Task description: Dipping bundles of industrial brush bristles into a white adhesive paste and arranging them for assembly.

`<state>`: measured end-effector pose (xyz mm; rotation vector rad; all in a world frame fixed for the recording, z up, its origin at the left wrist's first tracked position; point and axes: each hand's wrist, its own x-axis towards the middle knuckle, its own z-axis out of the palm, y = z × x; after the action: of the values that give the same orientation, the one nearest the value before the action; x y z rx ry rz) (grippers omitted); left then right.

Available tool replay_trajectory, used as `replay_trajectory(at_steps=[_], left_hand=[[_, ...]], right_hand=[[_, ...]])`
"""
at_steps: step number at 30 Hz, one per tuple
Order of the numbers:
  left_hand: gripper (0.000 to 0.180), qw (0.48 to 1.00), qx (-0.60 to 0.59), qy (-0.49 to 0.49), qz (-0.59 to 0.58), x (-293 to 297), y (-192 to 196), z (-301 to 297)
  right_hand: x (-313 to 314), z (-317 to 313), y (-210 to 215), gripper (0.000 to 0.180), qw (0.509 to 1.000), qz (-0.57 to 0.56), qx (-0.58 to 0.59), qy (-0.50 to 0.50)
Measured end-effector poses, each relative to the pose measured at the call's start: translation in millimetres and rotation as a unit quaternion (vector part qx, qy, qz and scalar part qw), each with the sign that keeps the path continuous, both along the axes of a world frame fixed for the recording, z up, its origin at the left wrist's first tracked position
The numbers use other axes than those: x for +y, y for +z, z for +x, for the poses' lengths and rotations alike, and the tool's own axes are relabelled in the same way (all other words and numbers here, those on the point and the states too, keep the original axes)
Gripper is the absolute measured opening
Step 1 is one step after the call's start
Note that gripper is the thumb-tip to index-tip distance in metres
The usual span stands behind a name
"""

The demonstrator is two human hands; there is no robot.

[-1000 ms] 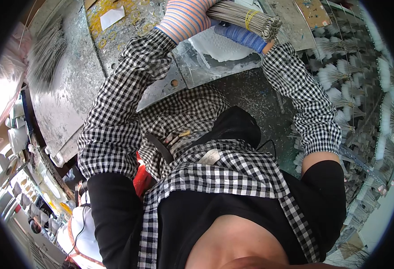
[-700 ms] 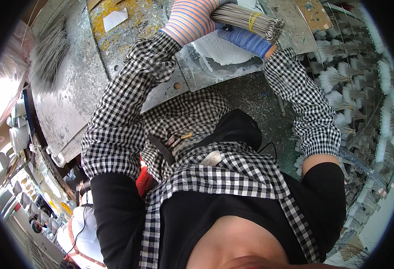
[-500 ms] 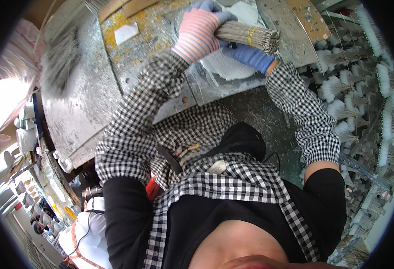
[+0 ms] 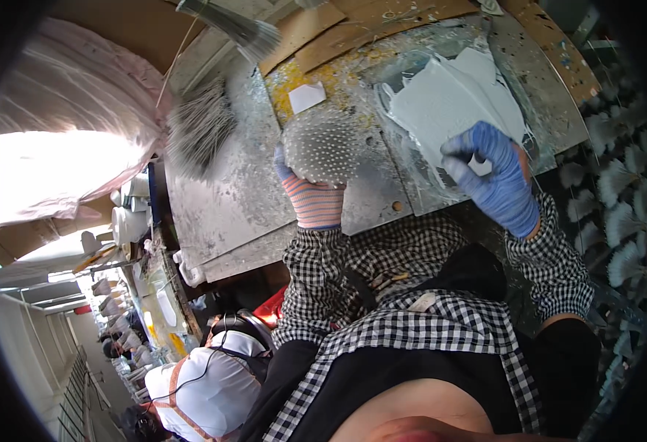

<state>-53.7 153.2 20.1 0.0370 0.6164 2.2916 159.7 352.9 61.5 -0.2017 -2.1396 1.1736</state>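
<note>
My left hand [image 4: 314,195], in a pink-and-grey striped glove, grips a bundle of thin metal wires [image 4: 327,144] above the worktable. The bundle's end faces up, showing many pale wire tips; its lower part is hidden. My right hand [image 4: 496,180], in a blue glove, hovers over the near right side of a spread of white paste [image 4: 441,96]. Its fingers curl loosely, and I see nothing held in them. The paste lies on a smeared sheet on the grey worktable [image 4: 227,221].
Loose grey wires [image 4: 202,129] lie at the table's left, and another wire bundle [image 4: 238,29] stands at its far edge. A white paper piece [image 4: 307,97] rests on a yellow-stained board. White bristle fans [image 4: 621,191] hang at the right. A person in white [image 4: 213,376] is at lower left.
My left hand has brought the wire bundle leftward and turned it end up. My right hand has come off the bundle and moved right, over the paste. The view has shifted left.
</note>
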Motion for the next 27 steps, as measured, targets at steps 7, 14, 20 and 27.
replay_trajectory(at_steps=[7, 14, 20, 27], left_hand=[[0.043, 0.993, -0.045, 0.096, -0.043, -13, -3, -8], [0.042, 0.988, -0.069, 0.13, -0.049, -14, 5, -11], [0.05, 0.987, -0.051, 0.133, -0.078, -15, 4, -12], [0.052, 0.992, -0.012, 0.11, -0.066, -15, 8, -11]], right_hand=[[-21, -14, -22, 0.017, 0.998, -0.023, -0.004, 0.057], [-31, -18, -24, 0.017, 0.995, -0.045, -0.026, 0.082], [-31, -17, -25, 0.016, 0.995, -0.037, -0.034, 0.085], [-29, -25, -17, 0.015, 0.993, -0.055, -0.044, 0.098]])
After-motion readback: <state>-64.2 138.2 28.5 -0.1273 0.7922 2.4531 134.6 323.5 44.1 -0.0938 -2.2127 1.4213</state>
